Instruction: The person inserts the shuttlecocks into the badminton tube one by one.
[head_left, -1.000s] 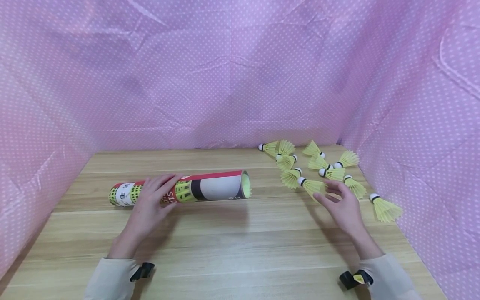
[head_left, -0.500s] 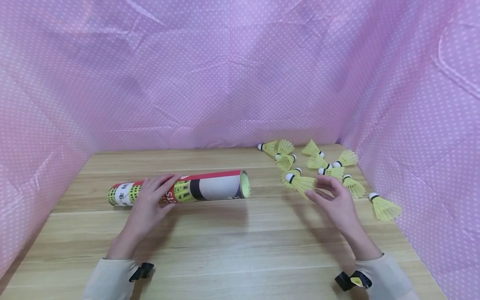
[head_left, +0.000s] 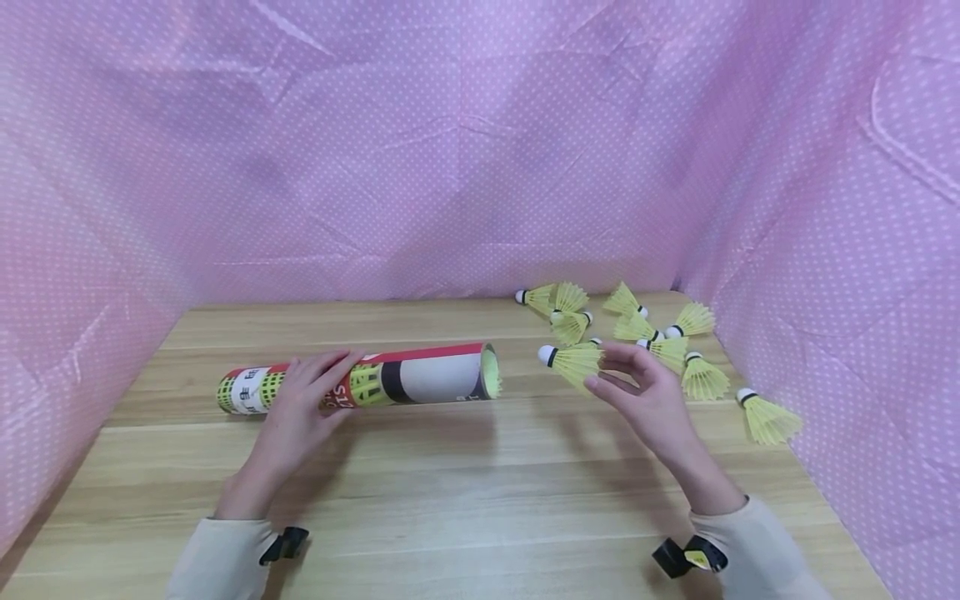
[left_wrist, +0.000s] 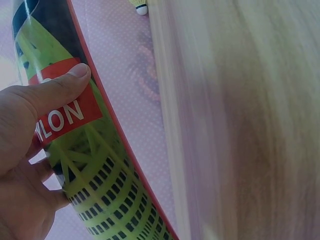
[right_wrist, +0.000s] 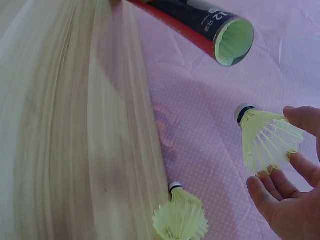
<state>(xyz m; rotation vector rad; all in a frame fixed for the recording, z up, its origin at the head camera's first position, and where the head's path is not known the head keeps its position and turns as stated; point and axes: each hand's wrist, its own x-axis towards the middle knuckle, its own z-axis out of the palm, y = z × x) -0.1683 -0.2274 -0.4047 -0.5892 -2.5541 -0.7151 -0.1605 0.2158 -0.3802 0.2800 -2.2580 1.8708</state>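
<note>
- one left hand (head_left: 303, 400) is gripping a printed tube (head_left: 438, 379) around its middle (in the left wrist view, the thumb is pressing across a red label (left_wrist: 80, 120)).
- the tube is lying sideways in that grip over the wooden table (head_left: 450, 508), its shadow falling below; its mouth is facing right, and pale green skirts are showing inside.
- three loose shuttlecocks (head_left: 570, 325) are bunching together along the back, beyond the tube's mouth.
- a yellow shuttlecock (head_left: 573, 362) is hanging in the air right of the mouth, apart from it, its white cork pointing toward the tube (another is half hiding behind it).
- the right hand (head_left: 648, 396) is pinching that shuttlecock by its skirt edge, thumb on one side and fingertips on the other.
- six more shuttlecocks (head_left: 705, 377) are lying beyond and right of this hand (the rightmost is resting alone, near the cloth).
- pink dotted cloth (head_left: 862, 250) is rising at the right, and also along the back and left.
</note>
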